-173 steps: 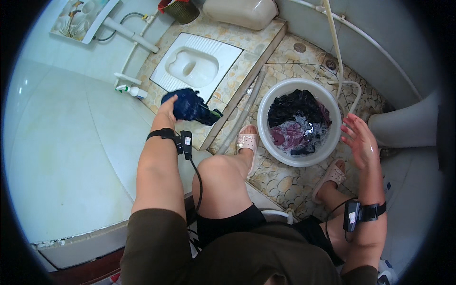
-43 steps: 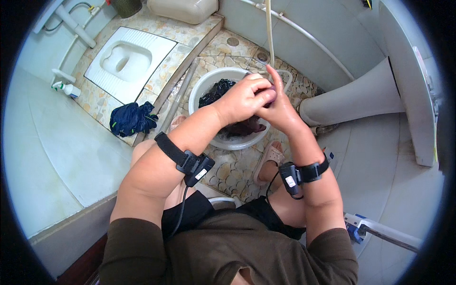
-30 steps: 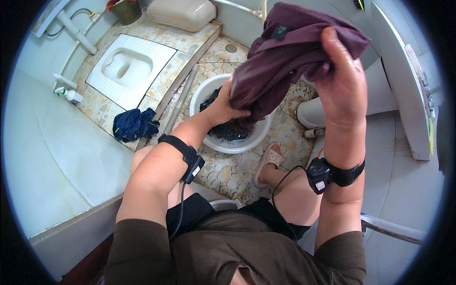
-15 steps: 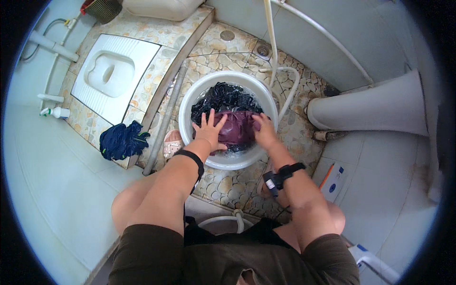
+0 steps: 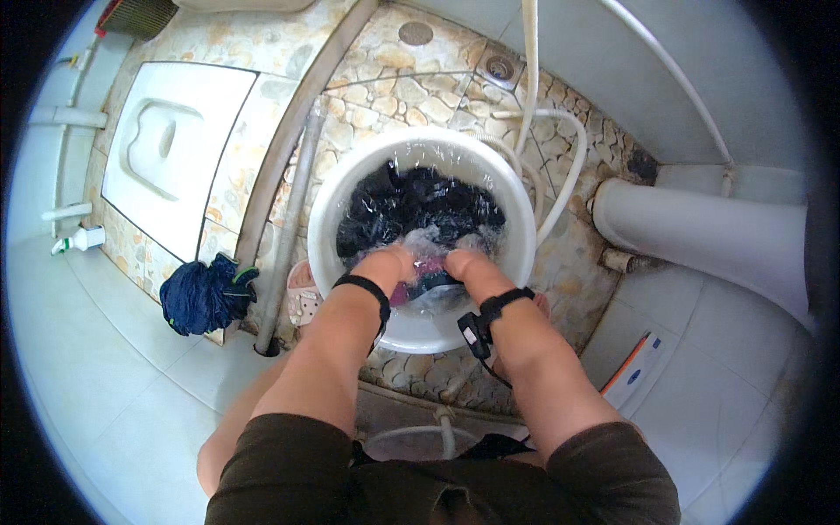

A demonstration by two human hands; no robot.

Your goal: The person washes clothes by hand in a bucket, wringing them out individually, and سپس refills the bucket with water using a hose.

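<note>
A white round basin [image 5: 420, 337] stands on the stone-patterned floor with water and dark clothes [image 5: 420, 197] in it. My left hand [image 5: 396, 260] and my right hand [image 5: 464, 262] are plunged into the water at the basin's near half, a short gap between them. Purple cloth [image 5: 429, 265] shows between and beside my hands, mostly under the water. Splashing and foam hide my fingers, so whether they grip the cloth does not show. Droplets fly up over the dark clothes. Black straps circle both forearms, the right one carrying a small device.
A squat toilet [image 5: 166, 149] is set in a raised step at the left, with a dark blue garment [image 5: 206, 296] on its corner. A grey pipe [image 5: 293, 219] runs along the step. A white hose [image 5: 573, 175] curls right of the basin, near a white pedestal [image 5: 691, 227].
Both hands have pushed down into the water, and the purple cloth has gone mostly under with them. Water now splashes up. My view has moved closer to the basin.
</note>
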